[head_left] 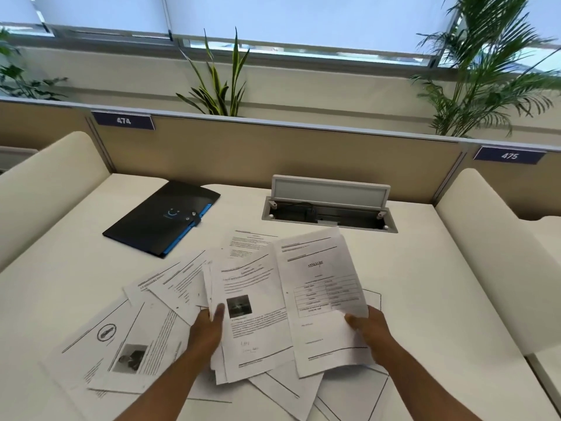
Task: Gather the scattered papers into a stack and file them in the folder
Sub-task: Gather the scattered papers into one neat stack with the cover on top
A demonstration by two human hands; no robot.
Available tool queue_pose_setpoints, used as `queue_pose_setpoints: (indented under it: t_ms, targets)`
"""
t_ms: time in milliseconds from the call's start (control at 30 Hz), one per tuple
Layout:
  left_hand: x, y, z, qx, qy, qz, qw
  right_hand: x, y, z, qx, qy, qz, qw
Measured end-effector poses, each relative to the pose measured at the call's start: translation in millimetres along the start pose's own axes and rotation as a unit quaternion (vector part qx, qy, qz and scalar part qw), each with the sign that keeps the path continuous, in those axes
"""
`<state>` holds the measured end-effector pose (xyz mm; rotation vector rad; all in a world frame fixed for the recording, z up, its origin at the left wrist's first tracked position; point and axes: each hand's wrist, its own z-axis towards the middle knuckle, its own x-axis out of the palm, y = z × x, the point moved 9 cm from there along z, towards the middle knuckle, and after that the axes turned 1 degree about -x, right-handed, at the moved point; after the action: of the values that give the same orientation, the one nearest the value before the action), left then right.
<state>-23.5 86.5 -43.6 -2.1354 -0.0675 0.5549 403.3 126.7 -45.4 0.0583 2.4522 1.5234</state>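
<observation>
Your left hand (209, 325) has its grip closed on a sheaf (252, 314) of sheets, thumb on top at the left edge, fingers hidden underneath. The top page of that sheaf carries text and a small dark photo. Your right hand (368, 328) pinches a single sheet (318, 287) headed "ANNEXURE", thumb pressed on its face near the right edge, the other fingers behind it. That sheet overlaps the right side of the sheaf, and both are lifted off the table (440, 284), tilted up toward you.

More papers (136, 344) lie scattered flat on the table below and around your hands: several fanned out to the left, one with a round stamp and a portrait photo, a few more under your wrists and off to the lower right, and one page beyond the sheaf.

The folder (161, 220) is black with a blue edge and a snap strap. It lies closed on the table to the far left of the papers, apart from them.

Behind the papers a cable box (329, 208) set in the table stands with its lid raised. A divider (273, 147) runs along the back, tagged 474 and 475, with plants (218, 83) behind it.
</observation>
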Motion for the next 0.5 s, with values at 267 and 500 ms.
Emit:
queue_pose_setpoints:
  t_ms: [267, 500]
  targets:
    - [-10.2, -5.7, 9.2, 0.036, 0.001, 0.077, 0.996, 0.4, -1.2, -8.1, -0.007, -0.036, -0.022, 0.999]
    - [-65.6, -3.9, 27.0, 0.047, -0.025, 0.097, 0.994, -27.0, -3.1, -8.9, 0.037, -0.113, 0.076, 0.99]
